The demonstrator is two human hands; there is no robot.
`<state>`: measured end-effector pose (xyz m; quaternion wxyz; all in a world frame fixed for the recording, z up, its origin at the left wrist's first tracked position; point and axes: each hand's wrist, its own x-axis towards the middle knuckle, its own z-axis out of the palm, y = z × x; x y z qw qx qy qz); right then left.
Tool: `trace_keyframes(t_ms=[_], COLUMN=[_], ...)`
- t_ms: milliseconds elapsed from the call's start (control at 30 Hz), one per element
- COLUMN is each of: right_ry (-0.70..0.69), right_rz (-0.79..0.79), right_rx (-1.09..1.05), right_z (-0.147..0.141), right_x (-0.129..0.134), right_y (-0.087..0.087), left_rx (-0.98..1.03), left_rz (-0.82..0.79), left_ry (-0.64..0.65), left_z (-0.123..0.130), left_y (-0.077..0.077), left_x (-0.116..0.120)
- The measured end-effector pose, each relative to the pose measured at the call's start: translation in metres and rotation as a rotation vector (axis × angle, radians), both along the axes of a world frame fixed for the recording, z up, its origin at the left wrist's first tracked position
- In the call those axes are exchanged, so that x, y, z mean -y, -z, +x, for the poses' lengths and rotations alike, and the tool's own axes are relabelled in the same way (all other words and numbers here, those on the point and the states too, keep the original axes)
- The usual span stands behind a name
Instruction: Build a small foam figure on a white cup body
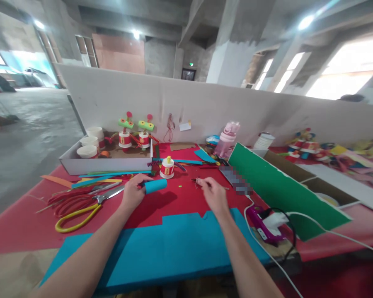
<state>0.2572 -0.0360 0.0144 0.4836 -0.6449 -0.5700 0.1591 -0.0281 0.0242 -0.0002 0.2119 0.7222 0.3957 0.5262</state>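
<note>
My left hand (134, 191) is closed around a rolled blue paper tube (156, 186), its free end pointing right. To the right, my right hand (214, 192) pinches a small thin item with a dark tip, too small to name. Between and beyond the hands a paper cup figure (167, 169) stands upside down on the red table cover, with a yellow knob on top and purple folded-paper arms at its sides. Near its foot lies a tiny yellow-green scrap (180, 186). Under my forearms is a large blue paper sheet (180, 244).
Yellow-handled scissors (77, 218) and red-handled scissors lie left. A white box (107, 166) behind holds cups and two finished-looking cup figures. Rightward are a phone (234, 179), a green board (282, 190), a purple power strip (264, 227) with cables, and a pink bottle (226, 138).
</note>
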Motion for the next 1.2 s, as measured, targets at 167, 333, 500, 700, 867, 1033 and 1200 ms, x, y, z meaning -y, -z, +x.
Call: trace_keyframes(t_ms=[167, 333, 500, 700, 867, 1033, 1200], right_ry=[0.24, 0.127, 0.022, -0.019, 0.164, -0.217, -0.488], right_rz=[-0.436, -0.591, -0.543, -0.415, -0.283, -0.204, -0.221], right_rx=[0.507, 0.634, 0.582, 0.563, -0.041, -0.612, -0.794], right_z=[0.054, 0.053, 0.066, 0.072, 0.053, 0.013, -0.024], right_x=[0.006, -0.005, 0.002, 0.015, 0.023, 0.038, 0.044], right_y=[0.008, 0.013, 0.019, 0.023, 0.011, -0.017, -0.033], left_rx=[0.043, 0.095, 0.097, 0.097, 0.042, -0.025, -0.067], left_rz=[-0.043, -0.073, -0.057, -0.038, 0.05, 0.155, 0.239], left_ry=[0.028, 0.001, 0.022, 0.077, 0.091, 0.112, 0.119], left_z=[0.004, 0.001, -0.001, 0.003, 0.002, 0.003, 0.003], left_y=[0.0, 0.002, 0.001, -0.002, -0.003, -0.001, 0.003], left_x=[0.002, 0.001, 0.002, 0.005, 0.007, 0.006, 0.004])
